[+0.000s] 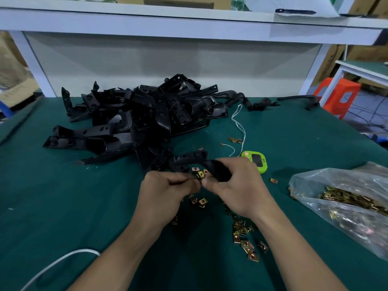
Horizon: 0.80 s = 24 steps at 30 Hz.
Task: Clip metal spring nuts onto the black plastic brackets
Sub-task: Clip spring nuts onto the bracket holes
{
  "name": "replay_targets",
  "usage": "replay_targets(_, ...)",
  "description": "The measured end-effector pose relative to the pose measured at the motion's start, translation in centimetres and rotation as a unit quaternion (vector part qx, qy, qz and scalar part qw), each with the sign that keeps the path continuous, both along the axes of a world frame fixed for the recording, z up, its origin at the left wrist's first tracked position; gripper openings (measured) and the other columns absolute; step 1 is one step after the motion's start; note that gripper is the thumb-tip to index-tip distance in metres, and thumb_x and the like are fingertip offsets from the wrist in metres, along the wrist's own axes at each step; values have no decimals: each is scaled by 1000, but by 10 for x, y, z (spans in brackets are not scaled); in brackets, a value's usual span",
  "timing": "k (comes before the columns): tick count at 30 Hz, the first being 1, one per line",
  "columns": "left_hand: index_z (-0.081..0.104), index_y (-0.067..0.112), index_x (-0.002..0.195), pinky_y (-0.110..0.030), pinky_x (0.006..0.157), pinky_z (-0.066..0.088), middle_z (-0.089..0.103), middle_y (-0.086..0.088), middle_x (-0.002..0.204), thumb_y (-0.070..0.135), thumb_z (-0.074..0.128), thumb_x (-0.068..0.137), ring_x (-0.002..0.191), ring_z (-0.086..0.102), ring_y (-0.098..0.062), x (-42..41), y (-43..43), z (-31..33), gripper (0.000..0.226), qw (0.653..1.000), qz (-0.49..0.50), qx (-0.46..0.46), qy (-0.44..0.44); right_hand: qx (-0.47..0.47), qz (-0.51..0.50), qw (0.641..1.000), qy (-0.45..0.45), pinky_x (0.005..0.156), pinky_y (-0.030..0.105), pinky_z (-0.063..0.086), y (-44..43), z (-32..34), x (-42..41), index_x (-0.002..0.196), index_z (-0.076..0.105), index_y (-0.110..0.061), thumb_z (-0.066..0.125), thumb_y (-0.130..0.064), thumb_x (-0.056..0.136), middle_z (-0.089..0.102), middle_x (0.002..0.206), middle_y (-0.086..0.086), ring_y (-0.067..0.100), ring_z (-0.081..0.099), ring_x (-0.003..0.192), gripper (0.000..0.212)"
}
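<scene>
1. Gripping a black plastic bracket (214,168) in the right hand (235,187), with fingers curled firmly round its near end and its far end pointing up and left, just above the green mat (63,206).
2. Pinching what looks like a small brass-coloured spring nut (200,175) in the left hand (168,187), between thumb and curled fingertips, right against the bracket's near end; exact seating of the nut too small to tell.
3. Probably starting to push the nut on: best done by turning its open mouth square to the bracket's edge, sliding it straight rather than at a slant, and bracing the bracket hard with the right hand against twisting.
4. Likely needing a firm final press, then checking by feel for hole over hole.
5. Working in a tight pocket: pile of brackets (136,122) just beyond the hands, green timer (255,162) just beside the right hand, loose nuts (245,242) scattered beneath the hands and near the right forearm.
6. Avoiding the plastic bag (336,185) of nuts, well apart to the right with the table's right edge beyond it, and the white cable (63,261) near the left forearm.
7. Finding bare mat left of the left forearm, judged the safest room for swinging or setting down the bracket.
</scene>
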<state>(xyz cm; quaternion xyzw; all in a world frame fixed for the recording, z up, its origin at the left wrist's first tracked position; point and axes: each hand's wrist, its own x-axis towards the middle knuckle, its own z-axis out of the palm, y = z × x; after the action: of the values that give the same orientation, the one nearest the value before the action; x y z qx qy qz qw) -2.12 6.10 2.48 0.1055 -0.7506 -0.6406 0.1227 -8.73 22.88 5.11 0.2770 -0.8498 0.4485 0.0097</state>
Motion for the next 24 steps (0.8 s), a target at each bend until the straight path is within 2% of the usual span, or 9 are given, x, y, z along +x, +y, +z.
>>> replay_targets(2, 83, 34, 78, -46, 83, 59, 78, 1, 76, 32, 77, 67, 83, 75, -26, 0, -1, 2, 12, 1000, -8, -9, -21, 15, 16, 999, 43, 47, 22, 29, -1, 0, 2, 59, 52, -28, 76, -23, 80, 44, 52, -8, 8, 38, 51, 32)
replay_targets(5, 81, 35, 75, -45, 76, 60, 77, 5, 73, 38, 75, 60, 78, 74, -18, 1, -2, 1, 17, 998, 10, -58, -23, 28, 20, 998, 47, 45, 23, 30, -2, -5, 3, 57, 49, -30, 75, -23, 80, 44, 51, -10, 9, 38, 50, 36)
replay_targets(7, 80, 38, 74, -41, 69, 59, 76, 7, 70, 33, 79, 70, 71, 73, -13, 2, -1, 1, 6, 997, 35, -74, 4, 24, 2, 1000, 7, 45, 25, 31, -3, -7, 3, 60, 55, -24, 73, -29, 79, 48, 50, -7, 7, 39, 48, 27)
replay_targets(9, 80, 40, 74, -32, 66, 60, 76, 12, 71, 19, 82, 79, 70, 74, -11, 3, 0, 2, 22, 995, 53, -75, 40, 29, -8, 997, -64, 48, 28, 37, -4, -6, 2, 70, 62, -18, 68, -39, 79, 58, 53, 1, 9, 50, 47, 24)
replay_targets(11, 80, 42, 76, -16, 61, 56, 75, 18, 72, 12, 82, 79, 69, 72, -1, 3, 1, 2, 31, 992, 52, -101, 63, 13, -5, 990, -137, 56, 28, 46, -5, -6, 2, 77, 67, -17, 64, -46, 78, 66, 57, 6, 14, 61, 49, 29)
replay_targets(14, 81, 35, 74, -8, 58, 49, 75, 19, 70, 12, 82, 78, 65, 70, 4, 4, 4, 2, 24, 990, 44, -117, 68, -31, -1, 982, -184, 64, 40, 52, -7, -7, 2, 77, 72, -19, 63, -48, 82, 71, 65, 13, 19, 64, 51, 30)
replay_targets(19, 81, 42, 81, -16, 59, 52, 77, 16, 75, 14, 78, 84, 69, 72, -4, 4, 3, 1, 28, 993, -9, -110, 50, -5, -20, 989, -146, 49, 21, 44, -4, -6, 2, 68, 68, -15, 67, -35, 90, 67, 54, 4, 15, 60, 45, 30)
replay_targets(22, 82, 39, 83, -20, 67, 53, 78, 8, 78, 24, 77, 82, 73, 71, -8, 0, -1, 0, 16, 996, -53, -60, 32, -10, 10, 985, -172, 53, 29, 46, 0, -1, 0, 70, 68, -17, 68, -30, 92, 70, 61, 6, 16, 59, 47, 26)
replay_targets(24, 83, 34, 84, -29, 78, 55, 79, 1, 81, 28, 77, 77, 83, 74, -18, -1, -2, 1, 11, 998, -62, -14, 11, -15, 23, 981, -191, 56, 34, 47, 1, 0, 1, 70, 67, -17, 67, -29, 92, 71, 63, 8, 18, 58, 48, 24)
